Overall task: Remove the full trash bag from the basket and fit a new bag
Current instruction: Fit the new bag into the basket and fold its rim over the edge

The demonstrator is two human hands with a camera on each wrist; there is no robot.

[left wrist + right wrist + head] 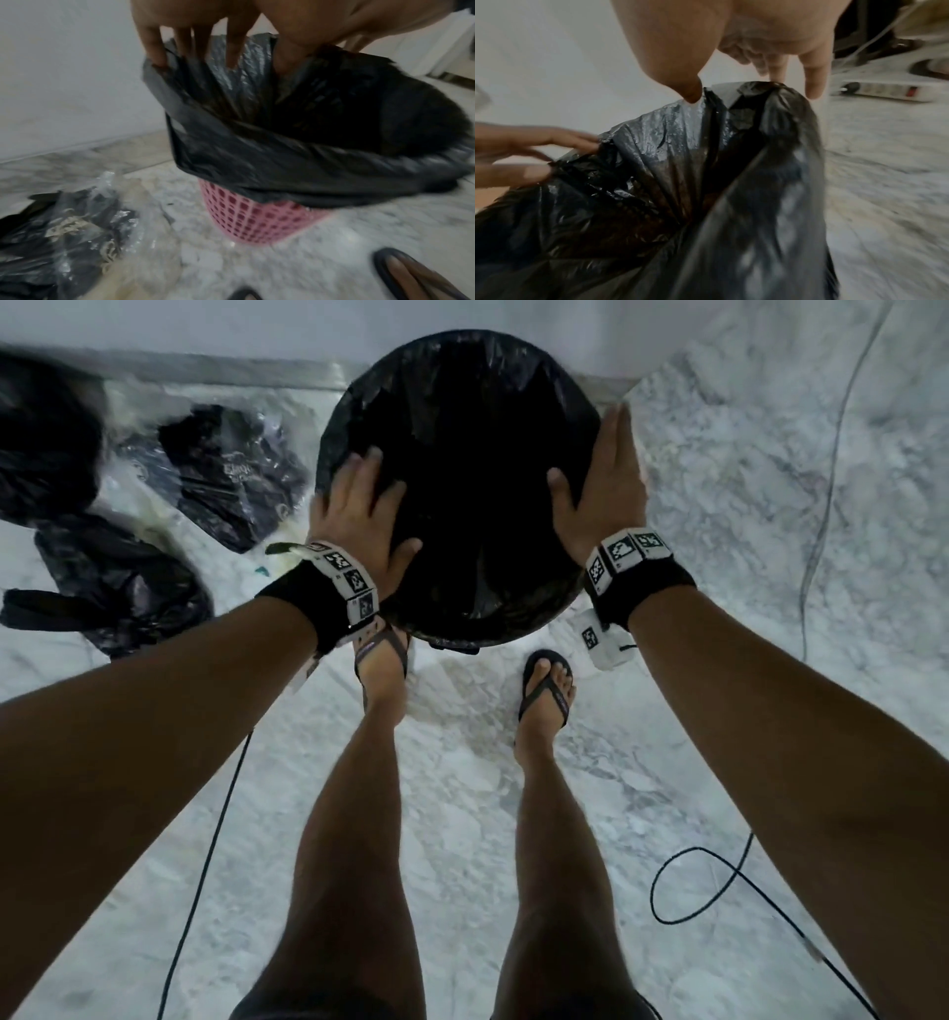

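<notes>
A new black bag (295,154) is draped over the rim of the pink lattice basket (252,221), which stands on the marble floor (462,814) against the wall. The left hand (359,505) is laid flat on the near left rim with fingers straight, nothing being gripped; the right hand (606,480) is pressed flat-fingered against the right rim, thumb inside the mouth. The fold is shallow on the left side, so the film could be pulled off the rim — or torn — if it is stretched too hard from the opposite side. Tied full bags (123,588) lie well apart to the left, beside a clear packet of bags (231,474); pale writing is printed on it but cannot be read, possibly a brand name.
</notes>
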